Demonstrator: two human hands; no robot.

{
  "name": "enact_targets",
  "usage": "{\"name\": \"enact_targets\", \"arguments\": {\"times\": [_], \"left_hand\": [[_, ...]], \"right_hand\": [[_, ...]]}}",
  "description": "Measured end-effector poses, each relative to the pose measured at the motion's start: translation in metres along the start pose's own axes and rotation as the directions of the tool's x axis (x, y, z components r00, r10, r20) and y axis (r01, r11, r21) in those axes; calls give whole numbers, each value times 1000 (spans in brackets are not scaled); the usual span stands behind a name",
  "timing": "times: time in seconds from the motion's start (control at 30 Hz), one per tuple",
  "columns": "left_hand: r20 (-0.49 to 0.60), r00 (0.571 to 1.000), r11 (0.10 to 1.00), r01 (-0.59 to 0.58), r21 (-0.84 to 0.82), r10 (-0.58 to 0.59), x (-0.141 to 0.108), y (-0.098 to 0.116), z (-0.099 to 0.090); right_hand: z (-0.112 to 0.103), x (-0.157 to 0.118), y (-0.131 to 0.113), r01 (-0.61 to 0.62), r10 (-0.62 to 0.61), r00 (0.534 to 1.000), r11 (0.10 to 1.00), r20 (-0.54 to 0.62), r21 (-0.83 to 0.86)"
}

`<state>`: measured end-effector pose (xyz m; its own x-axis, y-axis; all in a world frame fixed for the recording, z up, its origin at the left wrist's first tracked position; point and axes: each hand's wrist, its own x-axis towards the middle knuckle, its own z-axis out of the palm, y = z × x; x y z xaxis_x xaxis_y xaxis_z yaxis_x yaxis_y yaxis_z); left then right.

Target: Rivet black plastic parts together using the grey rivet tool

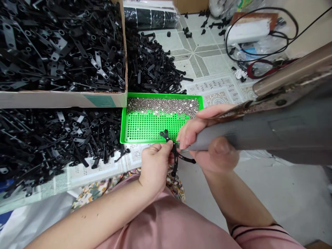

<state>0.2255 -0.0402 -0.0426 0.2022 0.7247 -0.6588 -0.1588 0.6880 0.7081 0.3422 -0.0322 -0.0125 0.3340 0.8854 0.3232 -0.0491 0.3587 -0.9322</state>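
Observation:
Pinched between the thumb and fingers of my left hand [156,162] is a black plastic part [175,157] with several arms, at the front edge of the green tray [155,128]. My right hand [207,138] is wrapped round the front of a grey tool [249,133], whose tip meets the black part. Small silvery pieces [160,104] lie along the back half of the tray, and its perforated bottom shows in front.
A cardboard box [103,99] full of black parts stands at the left, with heaps of loose black parts [88,138] around it. A brown metal bar [293,69] runs above the tool. A black cable [261,57] loops at the back right.

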Motion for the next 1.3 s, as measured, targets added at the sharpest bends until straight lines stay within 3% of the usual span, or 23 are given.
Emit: {"name": "enact_targets", "arguments": {"times": [0.07,0.17,0.27,0.43,1.0,1.17,1.3], "left_hand": [[17,1000,1000,7,21,-7,0,1,-1],[57,997,998,40,53,-43,0,2,-4],[84,994,996,59,69,-65,-2,5,-7],[131,988,993,65,100,-78,-3,8,-11],[116,992,984,21,176,-42,1,6,-15],[110,993,967,3,254,-32,2,9,-12],[119,993,947,-39,318,1,2,11,-10]], "right_hand": [[-3,3,0,100,-103,994,990,27,102],[-14,10,3,252,-221,945,962,-239,108],[-28,16,13,226,-202,900,974,-386,17],[-36,16,29,208,-210,905,977,-369,-46],[-36,9,33,184,-209,908,978,-364,-103],[-34,10,19,224,-239,894,971,-379,-83],[-22,13,-1,271,-232,903,960,-361,62]]}}
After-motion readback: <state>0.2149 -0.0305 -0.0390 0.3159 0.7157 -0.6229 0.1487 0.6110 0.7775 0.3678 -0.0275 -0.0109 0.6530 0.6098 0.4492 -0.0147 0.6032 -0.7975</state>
